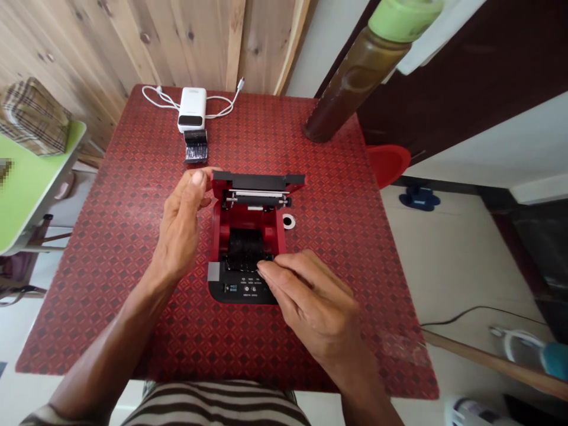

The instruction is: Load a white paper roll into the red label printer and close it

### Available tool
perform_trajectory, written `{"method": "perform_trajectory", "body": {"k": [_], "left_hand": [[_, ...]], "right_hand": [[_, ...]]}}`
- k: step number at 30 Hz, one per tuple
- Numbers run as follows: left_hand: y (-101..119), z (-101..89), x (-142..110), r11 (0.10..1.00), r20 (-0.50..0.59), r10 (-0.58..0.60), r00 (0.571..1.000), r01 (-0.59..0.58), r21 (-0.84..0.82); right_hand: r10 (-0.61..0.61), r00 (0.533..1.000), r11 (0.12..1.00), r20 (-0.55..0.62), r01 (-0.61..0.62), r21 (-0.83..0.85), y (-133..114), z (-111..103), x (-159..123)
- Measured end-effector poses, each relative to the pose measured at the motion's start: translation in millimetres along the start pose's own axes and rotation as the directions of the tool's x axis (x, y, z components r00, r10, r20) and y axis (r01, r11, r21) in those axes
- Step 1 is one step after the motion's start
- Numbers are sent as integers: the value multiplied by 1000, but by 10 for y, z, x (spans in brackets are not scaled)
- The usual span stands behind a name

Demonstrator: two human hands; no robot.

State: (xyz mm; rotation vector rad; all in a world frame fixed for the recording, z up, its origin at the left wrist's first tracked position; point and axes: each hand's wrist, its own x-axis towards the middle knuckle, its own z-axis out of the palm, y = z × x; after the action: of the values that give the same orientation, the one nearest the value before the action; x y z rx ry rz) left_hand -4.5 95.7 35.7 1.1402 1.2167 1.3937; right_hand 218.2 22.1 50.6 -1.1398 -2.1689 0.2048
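Note:
A small red and black thermal printer [242,290] stands on the table with its lid [261,182] raised. My left hand [181,222] grips the lid's left corner, thumb in front and fingers partly hidden behind it. In the printer's red bay lies a roll of black paper [245,245], its loose edge drawn toward the front panel. My right hand [310,290] pinches at the right end of that edge, thumb and forefinger pressed together. A white ring-shaped core [289,222] lies beside the printer's right wall.
Toward the back are a white power bank [192,106] with a white cable [224,108] and a crumpled black strip [196,147]. A tall brown bottle [350,83] with a green lid stands at the back right. The table [346,207] has a red patterned cover.

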Motion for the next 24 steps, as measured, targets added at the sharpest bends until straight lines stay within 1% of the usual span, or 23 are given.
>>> {"method": "perform_trajectory", "body": {"k": [3,5,7,10,12,15,19,22,24], "left_hand": [[37,62,75,1000,-34,8,999,-8,-23],[55,55,22,1000,-39,19,999,-19,-17],[65,25,-97,1000,-19,7,1000,-7,-6],[53,-28,-327,994,-10,-103,995,103,-24],[19,-59,-462,979,22,-193,981,194,-54],[-59,-101,-586,967,50,-247,968,250,-58],[-143,-142,-637,958,100,-271,957,278,-63],[-167,-156,-655,961,109,-262,959,270,-66],[-168,-158,-667,962,113,-255,960,264,-72]], "right_hand": [[-14,999,1000,-40,13,-6,-14,30,-27],[-21,998,1000,-55,20,-16,-27,39,-42],[-34,997,999,-71,32,-34,-40,41,-60],[-35,997,998,-73,30,-62,-54,39,-86],[-36,997,997,-69,32,-64,-59,39,-95],[-43,997,997,-71,39,-59,-65,46,-96],[-14,998,994,-67,7,-110,-84,43,-84],[34,999,988,-37,-39,-151,-104,24,-66],[52,998,989,-19,-54,-138,-114,12,-55]]}}
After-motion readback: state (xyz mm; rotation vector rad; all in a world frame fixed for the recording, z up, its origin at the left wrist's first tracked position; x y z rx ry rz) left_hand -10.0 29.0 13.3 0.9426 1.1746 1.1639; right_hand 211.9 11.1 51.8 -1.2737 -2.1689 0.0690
